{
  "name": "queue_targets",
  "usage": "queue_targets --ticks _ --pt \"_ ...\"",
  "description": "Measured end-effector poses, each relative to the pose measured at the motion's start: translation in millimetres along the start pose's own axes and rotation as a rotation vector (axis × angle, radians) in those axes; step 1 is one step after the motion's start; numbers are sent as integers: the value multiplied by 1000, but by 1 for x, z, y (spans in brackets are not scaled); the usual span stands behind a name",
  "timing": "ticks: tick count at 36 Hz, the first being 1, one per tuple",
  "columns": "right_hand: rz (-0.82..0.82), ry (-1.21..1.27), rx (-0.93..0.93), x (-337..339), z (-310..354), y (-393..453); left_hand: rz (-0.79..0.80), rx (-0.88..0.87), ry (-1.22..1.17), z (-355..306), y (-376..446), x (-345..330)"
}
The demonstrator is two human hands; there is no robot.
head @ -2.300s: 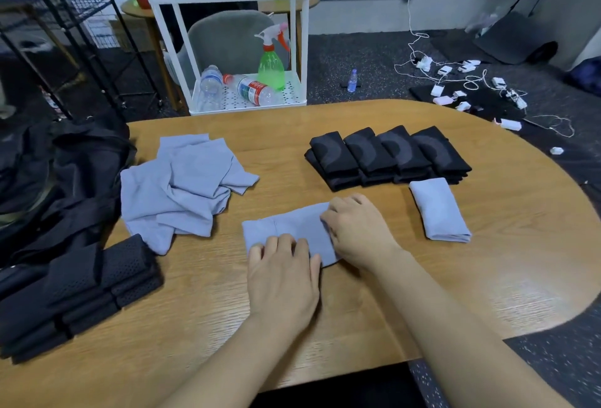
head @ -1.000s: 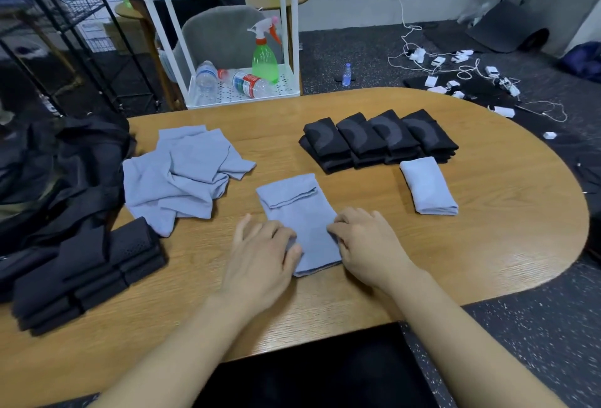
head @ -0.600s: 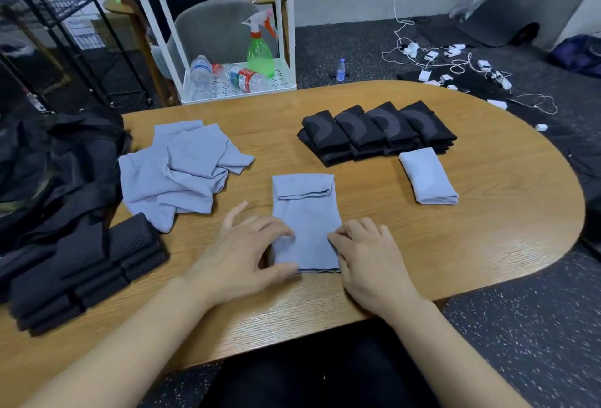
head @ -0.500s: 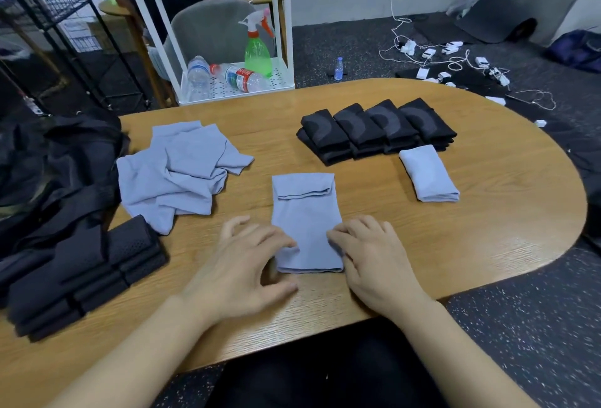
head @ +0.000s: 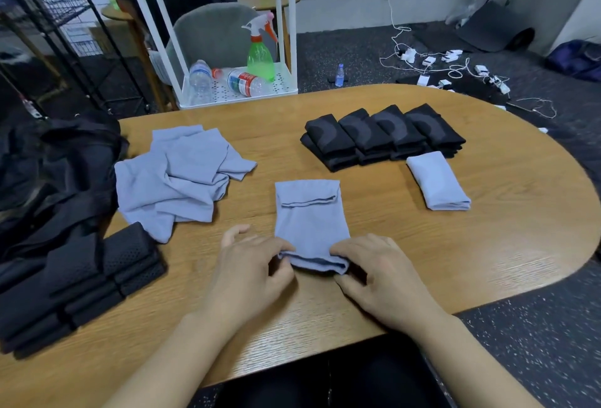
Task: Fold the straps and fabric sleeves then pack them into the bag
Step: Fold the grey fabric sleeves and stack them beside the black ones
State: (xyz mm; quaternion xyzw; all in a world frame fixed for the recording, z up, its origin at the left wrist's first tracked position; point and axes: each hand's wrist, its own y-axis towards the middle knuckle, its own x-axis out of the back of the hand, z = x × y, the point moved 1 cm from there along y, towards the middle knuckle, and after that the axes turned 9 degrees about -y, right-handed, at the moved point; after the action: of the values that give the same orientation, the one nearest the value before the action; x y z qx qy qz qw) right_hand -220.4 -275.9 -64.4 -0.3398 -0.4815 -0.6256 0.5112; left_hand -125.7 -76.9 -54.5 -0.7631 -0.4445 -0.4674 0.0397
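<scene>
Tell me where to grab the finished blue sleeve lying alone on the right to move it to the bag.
Take the folded blue sleeve across its narrow width at mid-length, coming from above with thumb on one long edge and fingers on the other. It lies flat, tilted on the table, its open layered end nearer you; clamping both long edges should keep the layers together.

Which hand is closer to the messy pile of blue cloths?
The left hand. It sits just below and to the right of the pile of blue cloths, gripping one end of the blue sleeve. The right hand grips the sleeve's other end, farther from the pile.
</scene>
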Motion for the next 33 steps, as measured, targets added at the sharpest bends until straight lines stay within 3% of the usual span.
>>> queue_targets --ticks 4,7,12,16,21,33 --pt "-130 100 -125 -5 2 7 -36 204 -221 1 9 0" --pt "-171 182 -233 -6 4 16 34 225 -341 2 10 4" --pt "-172 250 -374 -5 6 30 -35 276 -81 -2 17 -5" --pt "-101 235 -514 -1 4 41 -145 358 -90 5 31 -15" --pt "-65 175 -643 -4 3 52 -136 390 56 9 45 -23" --pt "14 -156 -665 -5 6 62 -85 384 402 8 57 -28"
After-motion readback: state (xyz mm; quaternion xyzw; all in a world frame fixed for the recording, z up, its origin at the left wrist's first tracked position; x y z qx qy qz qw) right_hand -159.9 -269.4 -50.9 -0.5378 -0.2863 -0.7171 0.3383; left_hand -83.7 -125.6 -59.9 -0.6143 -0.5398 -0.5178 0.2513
